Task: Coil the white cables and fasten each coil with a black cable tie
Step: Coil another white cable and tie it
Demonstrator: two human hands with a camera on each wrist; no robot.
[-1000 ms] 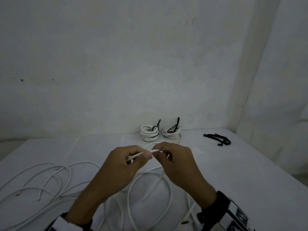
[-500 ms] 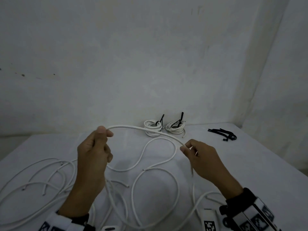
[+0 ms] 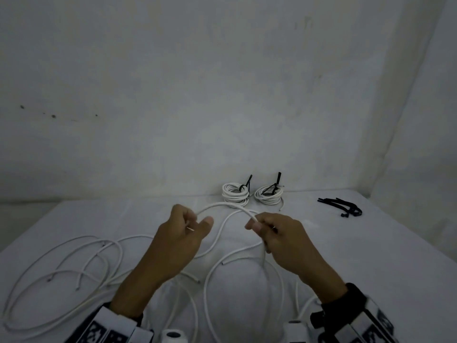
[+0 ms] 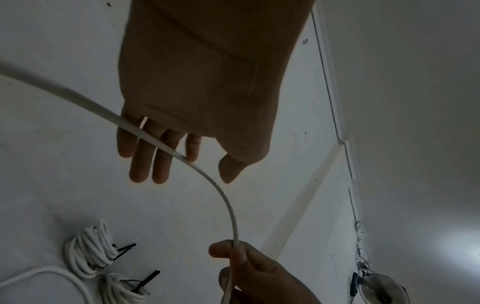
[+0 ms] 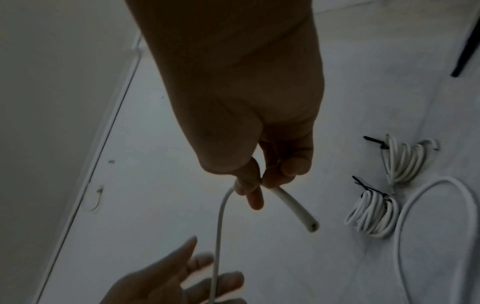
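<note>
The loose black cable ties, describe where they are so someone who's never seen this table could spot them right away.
Start at the white table against the wall and look to its far right corner. Right of the two finished white coils lies a small heap of loose black cable ties. Unlike the ties standing up from those coils, these lie flat and fasten nothing.

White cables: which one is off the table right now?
The white cable arched between both hands: right hand pinches it, left hand supports it. The loose ones and two tied coils lie flat.
</note>
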